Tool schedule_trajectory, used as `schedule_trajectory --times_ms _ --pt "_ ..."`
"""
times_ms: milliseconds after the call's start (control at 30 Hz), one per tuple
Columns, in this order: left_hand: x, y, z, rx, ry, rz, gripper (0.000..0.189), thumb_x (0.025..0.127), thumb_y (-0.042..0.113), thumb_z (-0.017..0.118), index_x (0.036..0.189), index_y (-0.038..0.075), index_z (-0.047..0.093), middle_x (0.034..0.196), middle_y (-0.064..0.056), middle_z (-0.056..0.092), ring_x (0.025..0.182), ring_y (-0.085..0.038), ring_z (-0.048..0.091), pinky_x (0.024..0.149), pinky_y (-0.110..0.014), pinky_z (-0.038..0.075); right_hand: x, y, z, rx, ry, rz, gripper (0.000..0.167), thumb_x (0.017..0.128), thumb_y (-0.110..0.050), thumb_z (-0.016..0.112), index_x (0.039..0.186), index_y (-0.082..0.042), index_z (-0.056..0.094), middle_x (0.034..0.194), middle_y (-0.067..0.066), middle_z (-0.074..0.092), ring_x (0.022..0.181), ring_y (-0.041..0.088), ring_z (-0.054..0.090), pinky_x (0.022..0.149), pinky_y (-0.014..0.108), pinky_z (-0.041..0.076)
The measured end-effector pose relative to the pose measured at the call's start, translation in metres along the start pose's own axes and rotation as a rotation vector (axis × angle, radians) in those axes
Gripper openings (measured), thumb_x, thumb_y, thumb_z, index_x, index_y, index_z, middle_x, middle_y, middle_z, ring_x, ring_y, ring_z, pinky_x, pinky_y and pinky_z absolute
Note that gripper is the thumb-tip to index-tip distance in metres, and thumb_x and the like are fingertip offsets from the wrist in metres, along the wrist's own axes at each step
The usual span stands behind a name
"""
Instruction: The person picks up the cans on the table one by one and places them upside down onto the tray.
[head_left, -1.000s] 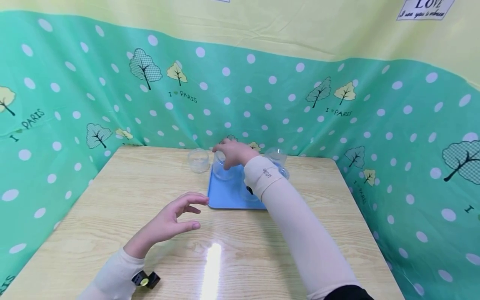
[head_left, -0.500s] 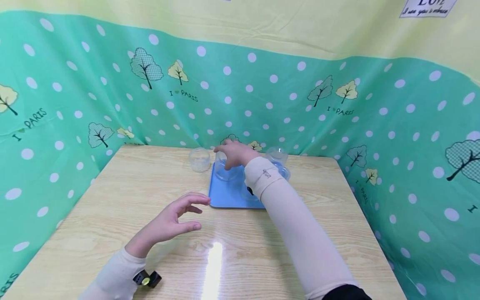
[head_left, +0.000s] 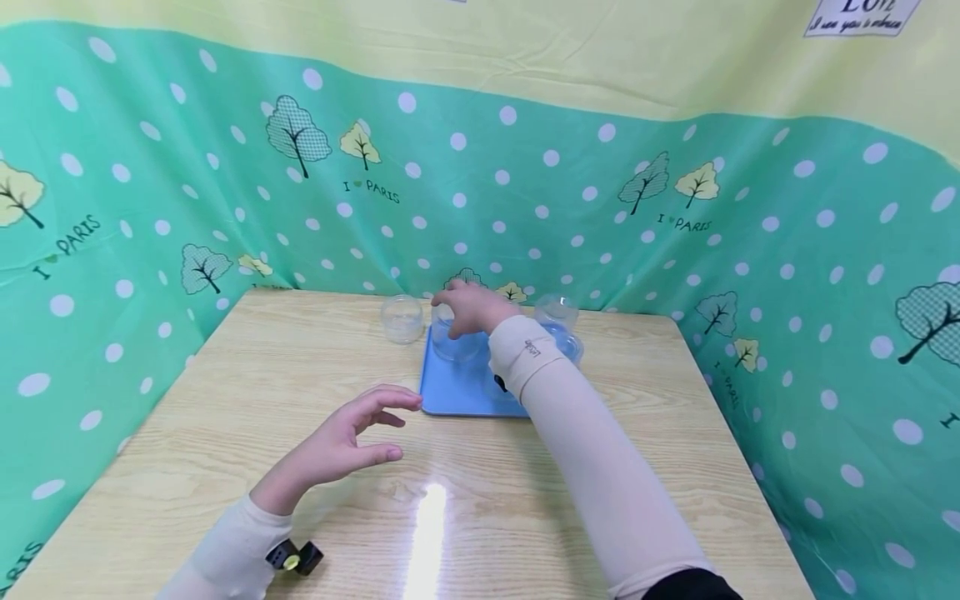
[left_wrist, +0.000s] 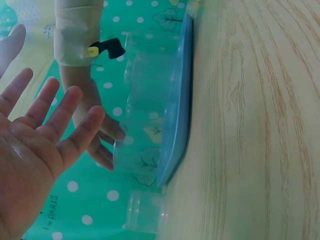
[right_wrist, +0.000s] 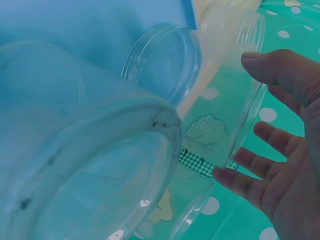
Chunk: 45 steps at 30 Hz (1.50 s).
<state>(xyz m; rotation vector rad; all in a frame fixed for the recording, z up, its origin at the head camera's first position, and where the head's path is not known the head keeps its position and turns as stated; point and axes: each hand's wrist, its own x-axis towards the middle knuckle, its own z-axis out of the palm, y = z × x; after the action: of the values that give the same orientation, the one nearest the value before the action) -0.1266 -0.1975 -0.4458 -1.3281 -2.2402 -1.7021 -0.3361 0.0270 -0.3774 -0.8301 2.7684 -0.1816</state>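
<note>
My right hand (head_left: 468,308) reaches down over a clear plastic jar (head_left: 455,346) at the back left of the blue tray (head_left: 457,393). Its thumb and fingers are spread round the jar's top end, and in the right wrist view the thumb tip (right_wrist: 252,57) overlaps the jar's edge. My left hand (head_left: 341,442) is held in front of the tray with fingers loosely bent and nothing in them; its palm (left_wrist: 25,165) shows in the left wrist view. Close to the right wrist camera looms another clear jar (right_wrist: 90,165) with dark specks along its edge.
One clear jar (head_left: 402,319) stands on the wooden table (head_left: 247,400) left of the tray. More clear containers (head_left: 557,312) are at the tray's right side, partly behind the right sleeve (head_left: 585,433). A green dotted cloth (head_left: 480,158) hangs behind the table.
Both hands keep nearly the same place and pose. The whole head view shifts slightly to the right.
</note>
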Motion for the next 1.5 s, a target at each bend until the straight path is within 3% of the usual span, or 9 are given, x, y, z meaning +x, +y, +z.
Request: schedule_trajectory --times_ms 200,500,733,933,1200,1500 --pt "0.000 0.001 0.000 0.006 -0.009 -0.032 0.062 0.087 -0.008 0.075 0.144 0.002 0.051 0.144 -0.011 0.054 0.132 -0.020 0.055 0.097 -0.043 0.058 0.001 0.002 0.001 0.003 -0.003 -0.002 0.070 0.087 -0.024 0.078 0.151 -0.031 0.050 0.160 0.005 0.036 0.143 0.029 0.038 0.100 0.046 0.052" --pt "0.000 0.003 0.001 0.019 -0.017 -0.068 0.066 0.085 -0.011 0.075 0.144 0.006 0.052 0.144 -0.008 0.055 0.132 -0.019 0.055 0.098 -0.043 0.058 0.000 0.002 0.002 0.005 0.007 -0.009 0.074 0.088 -0.030 0.080 0.153 -0.033 0.046 0.162 0.006 0.033 0.147 0.031 0.033 0.110 0.051 0.047" --pt "0.003 0.002 0.000 0.035 -0.017 -0.052 0.062 0.087 -0.006 0.076 0.143 0.003 0.052 0.144 -0.009 0.055 0.131 -0.020 0.055 0.097 -0.044 0.058 -0.008 0.000 -0.013 -0.019 0.090 -0.084 0.068 0.093 -0.037 0.074 0.154 -0.030 0.045 0.158 0.009 0.036 0.144 0.030 0.038 0.111 0.048 0.047" --pt "0.005 0.002 -0.001 0.055 -0.006 -0.029 0.062 0.087 -0.006 0.076 0.143 0.003 0.053 0.144 -0.009 0.056 0.131 -0.019 0.056 0.097 -0.042 0.058 -0.029 0.002 -0.035 0.001 0.217 -0.117 0.058 0.097 -0.037 0.069 0.150 -0.030 0.049 0.156 0.004 0.039 0.141 0.025 0.041 0.108 0.044 0.049" --pt "0.012 0.001 0.000 0.079 0.036 -0.015 0.059 0.087 -0.007 0.076 0.141 0.004 0.055 0.141 -0.014 0.057 0.128 -0.023 0.058 0.097 -0.039 0.058 -0.074 0.005 -0.060 0.017 0.405 -0.201 0.051 0.098 -0.031 0.068 0.146 -0.026 0.054 0.154 0.003 0.045 0.141 0.024 0.042 0.113 0.041 0.045" --pt "0.018 0.002 0.006 0.092 0.056 0.000 0.057 0.086 -0.006 0.077 0.139 0.004 0.057 0.139 -0.018 0.058 0.127 -0.018 0.058 0.098 -0.036 0.058 -0.110 0.002 -0.051 0.092 0.550 -0.345 0.048 0.099 -0.028 0.068 0.144 -0.017 0.057 0.151 0.006 0.049 0.141 0.024 0.045 0.115 0.040 0.044"
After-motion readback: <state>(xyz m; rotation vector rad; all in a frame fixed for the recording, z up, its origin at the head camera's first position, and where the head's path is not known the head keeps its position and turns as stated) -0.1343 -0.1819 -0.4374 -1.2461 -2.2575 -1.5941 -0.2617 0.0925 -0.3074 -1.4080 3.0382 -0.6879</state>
